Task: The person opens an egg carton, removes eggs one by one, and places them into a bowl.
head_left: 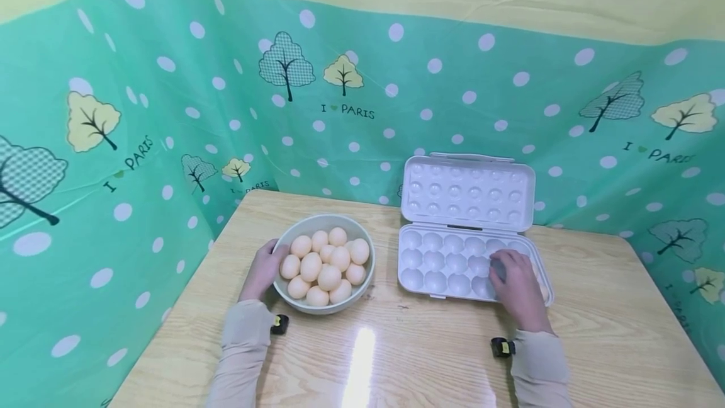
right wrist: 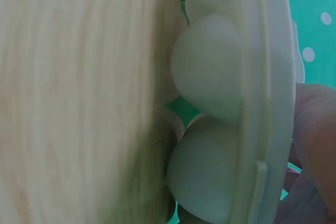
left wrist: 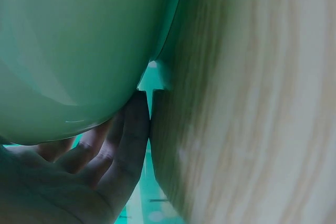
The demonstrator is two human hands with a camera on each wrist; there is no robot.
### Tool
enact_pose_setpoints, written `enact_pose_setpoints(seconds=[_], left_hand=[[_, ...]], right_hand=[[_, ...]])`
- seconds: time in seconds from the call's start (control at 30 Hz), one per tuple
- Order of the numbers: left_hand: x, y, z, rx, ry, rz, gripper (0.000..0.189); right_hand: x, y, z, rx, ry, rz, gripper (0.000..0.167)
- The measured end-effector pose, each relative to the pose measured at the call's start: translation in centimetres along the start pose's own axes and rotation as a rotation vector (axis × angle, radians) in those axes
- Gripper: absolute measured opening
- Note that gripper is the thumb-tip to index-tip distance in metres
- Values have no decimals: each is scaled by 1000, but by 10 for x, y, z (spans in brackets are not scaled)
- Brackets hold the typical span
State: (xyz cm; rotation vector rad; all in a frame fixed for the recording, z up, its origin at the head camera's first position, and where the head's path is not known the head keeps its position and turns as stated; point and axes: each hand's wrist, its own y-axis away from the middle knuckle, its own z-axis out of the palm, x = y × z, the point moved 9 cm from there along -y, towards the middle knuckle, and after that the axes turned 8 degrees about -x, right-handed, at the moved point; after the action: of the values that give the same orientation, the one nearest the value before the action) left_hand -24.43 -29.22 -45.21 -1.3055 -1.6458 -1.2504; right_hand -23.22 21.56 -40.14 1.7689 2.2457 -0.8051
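Observation:
A pale green bowl (head_left: pixel 323 308) heaped with eggs (head_left: pixel 311 267) stands on the table's left half. My left hand (head_left: pixel 265 269) holds its left side, fingers (left wrist: pixel 131 135) lying along the outside wall in the left wrist view. To the right, a white plastic egg box (head_left: pixel 419 230) lies open, its dimpled lid (head_left: pixel 469 189) tipped back. Over the box's right part is my right hand (head_left: pixel 517 282), fingertips down among the cups; whatever lies beneath them is hidden. Part of an egg (head_left: pixel 537 300) shows at the box's right end. Only cup undersides (right wrist: pixel 207 69) and the hand's edge appear in the right wrist view.
Both things stand on a light wooden table (head_left: pixel 430 357). Behind and beside it hangs a green dotted curtain (head_left: pixel 374 143), close to the lid. Each wrist carries a small black camera (head_left: pixel 501 347).

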Motion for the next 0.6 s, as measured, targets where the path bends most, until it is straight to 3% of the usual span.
enact_pose_setpoints(seconds=[0.6], left_hand=[[1,-1,0,15,-1,18,50]], right_hand=[[11,3,-7,47,45,32,17]])
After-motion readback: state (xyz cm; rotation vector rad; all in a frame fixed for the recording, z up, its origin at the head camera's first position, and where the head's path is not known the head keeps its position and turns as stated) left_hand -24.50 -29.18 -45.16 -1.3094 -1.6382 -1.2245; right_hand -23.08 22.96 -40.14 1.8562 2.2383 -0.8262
